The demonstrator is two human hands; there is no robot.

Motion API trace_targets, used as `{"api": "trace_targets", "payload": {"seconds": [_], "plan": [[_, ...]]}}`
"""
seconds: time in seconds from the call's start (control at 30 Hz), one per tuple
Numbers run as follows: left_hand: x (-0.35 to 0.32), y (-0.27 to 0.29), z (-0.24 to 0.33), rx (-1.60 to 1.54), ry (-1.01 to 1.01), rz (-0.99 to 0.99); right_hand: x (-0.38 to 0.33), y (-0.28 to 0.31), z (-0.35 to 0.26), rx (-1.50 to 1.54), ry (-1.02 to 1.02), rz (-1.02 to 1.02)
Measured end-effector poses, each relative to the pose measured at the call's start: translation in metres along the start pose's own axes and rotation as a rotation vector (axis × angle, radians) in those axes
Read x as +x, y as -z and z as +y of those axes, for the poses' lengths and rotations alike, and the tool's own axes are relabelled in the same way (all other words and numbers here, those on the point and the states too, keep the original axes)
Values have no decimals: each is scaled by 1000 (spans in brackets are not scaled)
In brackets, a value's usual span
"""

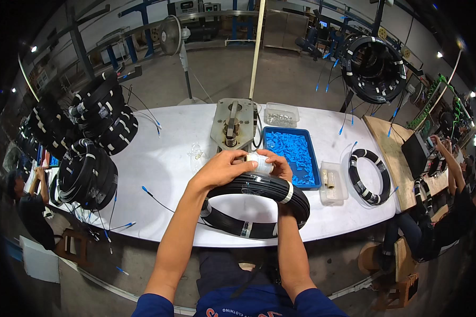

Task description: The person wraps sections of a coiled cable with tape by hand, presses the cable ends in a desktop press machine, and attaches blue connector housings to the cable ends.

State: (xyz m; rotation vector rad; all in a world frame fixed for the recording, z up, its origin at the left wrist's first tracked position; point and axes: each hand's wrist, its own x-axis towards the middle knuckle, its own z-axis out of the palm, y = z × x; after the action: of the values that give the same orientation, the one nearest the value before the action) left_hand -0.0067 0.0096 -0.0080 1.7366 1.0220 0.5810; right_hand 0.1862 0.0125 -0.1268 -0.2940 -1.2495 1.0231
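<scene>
Both my hands meet over the far edge of the black cable coil [254,206], which lies flat on the white desk [164,174] right in front of me; my left hand [220,169] is closed in a grip on a white roll of tape [260,162], and my right hand [278,167] pinches the same roll from the other side. Just beyond sit a blue tray of small blue parts [292,154] and a grey metal press [232,124], with more black coils [92,127] stacked at the desk's left end.
</scene>
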Motion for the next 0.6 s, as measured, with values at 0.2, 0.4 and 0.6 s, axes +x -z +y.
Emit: {"api": "trace_targets", "payload": {"seconds": [0.2, 0.4, 0.6], "plan": [[-2, -6, -2, 49, -114, 152, -24, -25, -23, -409, -395, 196], [0, -14, 2, 87, -150, 200, -32, -53, -139, -561, -725, -686], [-6, -8, 3, 96, -143, 231, 50, -34, -139, -781, -349, -17]]}}
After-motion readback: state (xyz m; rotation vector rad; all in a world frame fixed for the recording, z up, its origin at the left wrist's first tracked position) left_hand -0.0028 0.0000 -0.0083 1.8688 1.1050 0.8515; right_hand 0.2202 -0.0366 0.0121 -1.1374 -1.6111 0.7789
